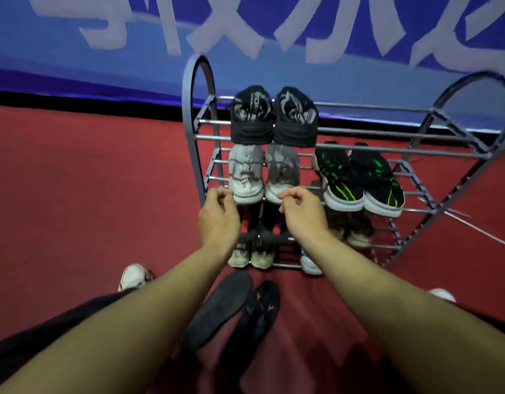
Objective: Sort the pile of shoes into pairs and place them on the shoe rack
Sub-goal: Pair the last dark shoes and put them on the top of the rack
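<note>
Pair of white-and-grey sneakers [262, 174]: middle shelf of grey metal tube shoe rack [433, 150], heels toward me. My left hand [218, 217] and right hand [301, 211]: fingers curled at each heel; whether they pinch it, I cannot tell. Black pair [274, 116] above; black-green pair [362, 177] beside.

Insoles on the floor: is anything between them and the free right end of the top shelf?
The insoles lie on the floor in front of the rack. Both forearms cross above them, left hand and right hand at the white shoes. Otherwise nothing visible blocks the way.
</note>
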Tool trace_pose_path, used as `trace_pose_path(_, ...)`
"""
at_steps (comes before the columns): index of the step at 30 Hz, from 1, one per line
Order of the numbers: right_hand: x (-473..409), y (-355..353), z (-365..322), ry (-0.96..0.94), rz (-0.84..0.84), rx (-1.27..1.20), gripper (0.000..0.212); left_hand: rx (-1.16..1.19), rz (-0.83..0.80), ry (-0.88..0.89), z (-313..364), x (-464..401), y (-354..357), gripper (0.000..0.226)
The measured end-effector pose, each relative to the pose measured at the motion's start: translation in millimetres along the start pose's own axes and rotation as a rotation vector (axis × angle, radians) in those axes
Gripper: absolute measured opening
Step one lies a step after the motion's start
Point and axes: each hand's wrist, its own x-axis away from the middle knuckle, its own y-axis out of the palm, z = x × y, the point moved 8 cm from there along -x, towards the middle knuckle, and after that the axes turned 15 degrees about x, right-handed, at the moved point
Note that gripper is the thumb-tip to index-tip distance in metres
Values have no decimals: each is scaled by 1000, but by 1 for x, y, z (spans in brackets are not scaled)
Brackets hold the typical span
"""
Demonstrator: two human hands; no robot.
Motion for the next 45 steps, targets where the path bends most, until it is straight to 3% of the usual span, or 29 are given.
trace_pose_path(4,28,67,72,175,-187,24,19,-7,-41,-154,-80,38,-2,15)
trace_pose_path(11,82,169,223,553,-534,201,21,-453,-273,-459,-236,83,-25,19)
trace_pose_path(13,97,186,251,650,-573,169,10,-574,-313,-513,-269,90,-38,22)
trace_pose_path(14,102,193,264,700,-572,160,16,-629,-319,-532,-280,92,-44,26)
trace_pose_path(17,112,202,289,817,-570,200,25,-715,-343,-551,-300,90,-55,38)
trace_pose_path(21,114,207,311,820,-617,375,40,-801,-418,-621,-330,82,-58,62)
trace_pose_path(24,124,215,318,839,-681,400,39,-908,-435,-791,-346,87,-59,65)
trace_pose_path(27,131,221,319,853,-695,421,35,-1024,-465,-838,-344,83,-59,69)
trace_pose_path(32,133,220,321,898,-726,380,29,-1126,-729,-937,-342,87,-58,103)
trace_pose_path(34,127,203,317,856,-700,405,29,-1106,-701,-866,-328,97,-49,90)
trace_pose_path(37,110,169,318,683,-660,576,34,-1081,-552,-627,-305,110,-30,69)
trace_pose_path(39,103,143,326,593,-632,714,43,-1051,-537,-580,-299,126,-16,67)
trace_pose_path(41,102,118,335,579,-595,771,45,-1013,-670,-632,-305,152,0,68)
trace_pose_path(43,106,96,339,591,-554,781,42,-936,-840,-655,-311,179,16,52)
trace_pose_path(45,113,83,345,616,-515,753,39,-845,-872,-628,-311,191,24,40)
